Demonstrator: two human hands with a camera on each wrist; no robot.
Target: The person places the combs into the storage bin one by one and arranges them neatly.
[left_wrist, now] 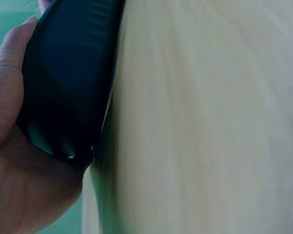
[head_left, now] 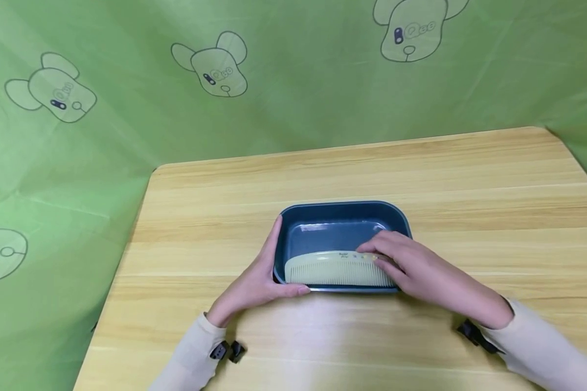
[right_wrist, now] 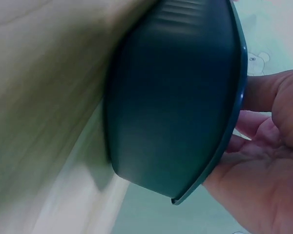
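A pale green comb (head_left: 337, 270) with a curved back lies along the near side inside a dark blue tray (head_left: 339, 206), its teeth facing the near wall. My right hand (head_left: 420, 269) reaches over the tray's right side and pinches the comb's right end between thumb and fingers. With my left hand (head_left: 256, 282) I grip the tray's near left corner, the thumb along the near side and the fingers along the left side. The left wrist view shows that thumb (left_wrist: 12, 48) against the tray's outer wall (left_wrist: 73, 63). In the right wrist view the tray wall (right_wrist: 171, 92) hides the comb.
The tray stands on a light wood-grain table (head_left: 200, 217). A green cloth (head_left: 293, 103) with printed bear heads hangs behind and beside the table. Black straps with small devices sit at the left sleeve (head_left: 195, 347) and the right sleeve (head_left: 533, 331).
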